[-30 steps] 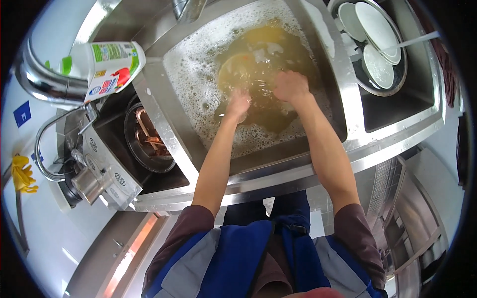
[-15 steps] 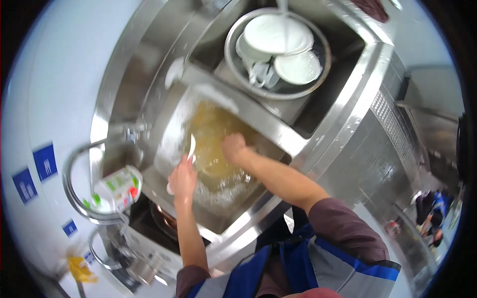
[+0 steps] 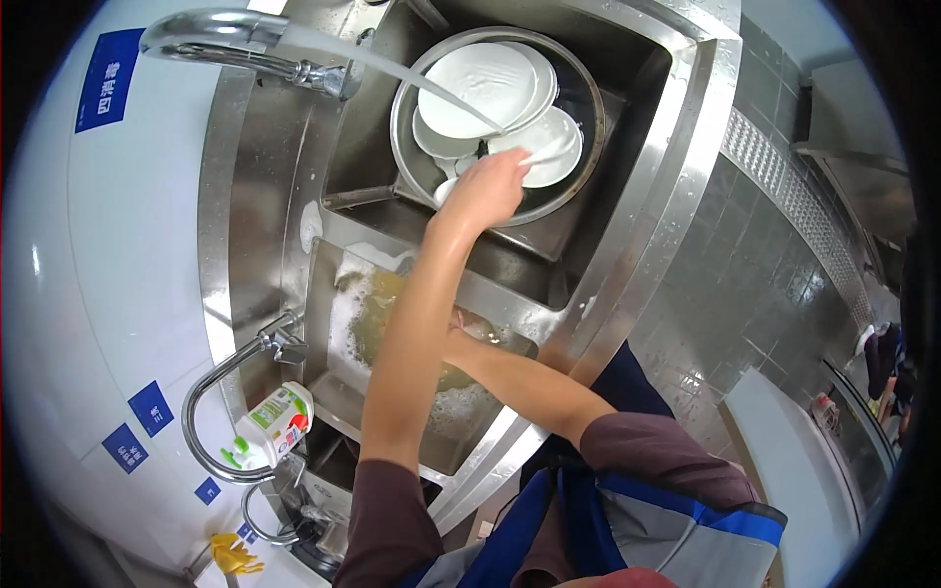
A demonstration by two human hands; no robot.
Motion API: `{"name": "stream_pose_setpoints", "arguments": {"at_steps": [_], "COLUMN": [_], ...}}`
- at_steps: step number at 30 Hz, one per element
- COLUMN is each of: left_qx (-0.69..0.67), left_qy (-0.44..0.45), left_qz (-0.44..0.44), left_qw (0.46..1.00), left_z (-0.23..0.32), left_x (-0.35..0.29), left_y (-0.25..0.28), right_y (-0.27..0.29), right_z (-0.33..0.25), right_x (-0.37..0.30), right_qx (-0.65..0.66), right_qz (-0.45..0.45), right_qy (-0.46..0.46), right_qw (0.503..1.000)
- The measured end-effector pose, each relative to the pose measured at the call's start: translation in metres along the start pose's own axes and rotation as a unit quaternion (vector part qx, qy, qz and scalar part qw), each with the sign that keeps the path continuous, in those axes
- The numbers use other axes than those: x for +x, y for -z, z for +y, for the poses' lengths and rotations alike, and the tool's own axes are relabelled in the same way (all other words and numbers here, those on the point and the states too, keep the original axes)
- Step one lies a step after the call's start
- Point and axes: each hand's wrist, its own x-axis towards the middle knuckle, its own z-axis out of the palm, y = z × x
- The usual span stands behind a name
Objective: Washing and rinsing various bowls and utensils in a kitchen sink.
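We counted two sink compartments in the steel unit: a far compartment and a near compartment filled with yellowish, foamy water. We counted two faucets: an upper faucet with water running from it, and a lower curved faucet that showed no stream. One dish-soap bottle, white with a green and red label, stood at the lower faucet's base. One yellow object lay on the counter at the lower edge; its kind could not be told.

In the far compartment sat one round metal basin. Inside it we counted at least three white plates, glossy and wet, overlapping one another; smaller white pieces beneath them could not be counted. The stream from the upper faucet fell onto the plates.

Our left hand was over the basin's near rim, fingers curled around a small white item held under the stream, just beside the plates; its exact kind was unclear. Our right hand was at the foamy water of the near compartment, largely hidden behind the left forearm; we could not tell whether its fingers were open or closed.
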Motion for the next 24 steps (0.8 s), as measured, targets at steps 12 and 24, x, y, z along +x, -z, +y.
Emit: {"name": "stream_pose_setpoints", "arguments": {"at_steps": [12,24], "left_qx": [0.068,0.129], "left_qy": [-0.094,0.38], "left_qz": [0.176,0.514], "left_qw": [0.977,0.758], "left_z": [-0.05,-0.158], "left_x": [0.056,-0.293], "left_y": [-0.085,-0.128], "right_y": [-0.056,0.071], "right_z": [0.015,0.011], "right_x": [-0.026,-0.02], "right_qx": [0.042,-0.017], "right_qz": [0.269,-0.029], "right_qy": [0.028,-0.065], "right_qw": [0.962,0.997]}}
